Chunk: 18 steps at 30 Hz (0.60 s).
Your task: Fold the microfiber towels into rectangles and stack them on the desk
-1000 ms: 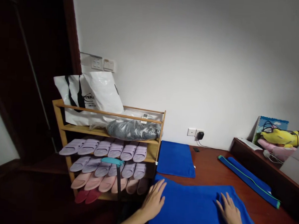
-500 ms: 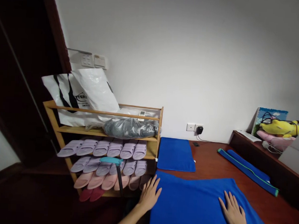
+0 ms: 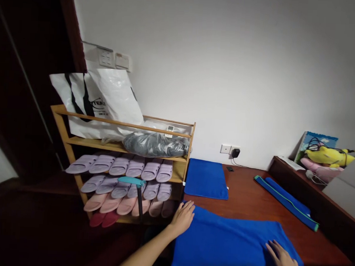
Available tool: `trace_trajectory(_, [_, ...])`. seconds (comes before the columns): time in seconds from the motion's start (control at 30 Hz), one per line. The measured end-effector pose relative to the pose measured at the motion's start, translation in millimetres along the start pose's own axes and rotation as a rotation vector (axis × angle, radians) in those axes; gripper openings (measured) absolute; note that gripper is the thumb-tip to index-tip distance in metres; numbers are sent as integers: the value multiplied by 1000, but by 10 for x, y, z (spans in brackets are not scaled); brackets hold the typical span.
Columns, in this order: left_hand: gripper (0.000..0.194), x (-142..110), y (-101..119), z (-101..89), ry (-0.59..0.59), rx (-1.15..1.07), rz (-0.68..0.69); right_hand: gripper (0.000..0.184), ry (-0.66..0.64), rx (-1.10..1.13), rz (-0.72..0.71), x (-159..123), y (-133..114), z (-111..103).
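Observation:
A blue towel (image 3: pixel 219 242) lies spread over the near part of the reddish-brown desk (image 3: pixel 242 192), with soft wrinkles and its near edge showing. At its far left corner rests my left hand (image 3: pixel 183 218), fingers bent over the cloth and close together, thumb apart. My right hand (image 3: pixel 284 259) lies on the towel's right side, thumb and fingers apart, with creases in the fabric beside it. Behind, a folded blue towel (image 3: pixel 207 179) lies flat against the wall side. Further right is a narrow folded blue cloth with green edging (image 3: pixel 287 204).
Left of the desk stands a wooden shoe rack (image 3: pixel 120 148) with several lilac and pink slippers, a white bag (image 3: pixel 116 98) and a plastic-wrapped dark bundle (image 3: pixel 156 143). A black plug (image 3: pixel 235 152) sits in the wall socket. A raised ledge at right holds a yellow plush toy (image 3: pixel 328 155).
My left hand has moved onto the towel's far left corner, its fingers drawing closer together. The right hand has shifted slightly, and the towel is more wrinkled. The camera view has tilted a little.

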<state>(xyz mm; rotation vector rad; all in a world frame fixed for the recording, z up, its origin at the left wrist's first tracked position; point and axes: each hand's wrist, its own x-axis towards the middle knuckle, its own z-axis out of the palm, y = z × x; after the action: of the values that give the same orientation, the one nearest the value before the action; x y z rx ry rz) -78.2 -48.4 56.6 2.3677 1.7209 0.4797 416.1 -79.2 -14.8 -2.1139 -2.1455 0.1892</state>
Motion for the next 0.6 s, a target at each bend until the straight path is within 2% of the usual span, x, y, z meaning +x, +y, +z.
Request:
trace_trajectory(0.13, [57,52,-24,81,-106,-49,-6,53,58,198,224,228,52,-237])
trace_trajectory(0.23, [62,26,-94,48,-152,-73,-9,59,157,227,246,380,65,-218])
trace_trajectory(0.37, [45,3,-226,-60,-114,-98,-30,55,150,209,135,521,52,-84])
trace_trajectory(0.5, [34,72,-375,-122,-22,-106,-107,53,98,62,213,640,-11,-101])
trace_trajectory(0.6, [23,168,-473,-99,-24,-151,-144,51,42,-48,226,738,-83,-185])
